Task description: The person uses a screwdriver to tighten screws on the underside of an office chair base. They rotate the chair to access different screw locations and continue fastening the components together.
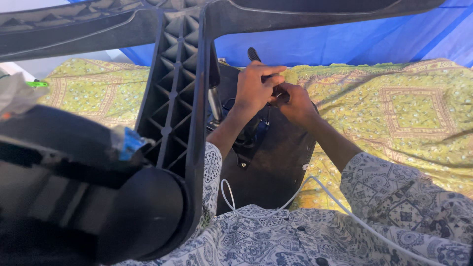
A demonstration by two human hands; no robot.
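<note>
Both hands, left hand [255, 86] and right hand [294, 102], grip clenched on black lever [254, 54] behind ribbed chair-base leg [172, 93].

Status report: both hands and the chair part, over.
Left hand and right hand gripping small black lever on upturned black chair seat. Ribbed black plastic chair leg crowds left.

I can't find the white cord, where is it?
In the head view, the white cord loops low in the middle, over the edge of the upturned black chair seat, and runs right across the patterned shirt, below both hands.
</note>
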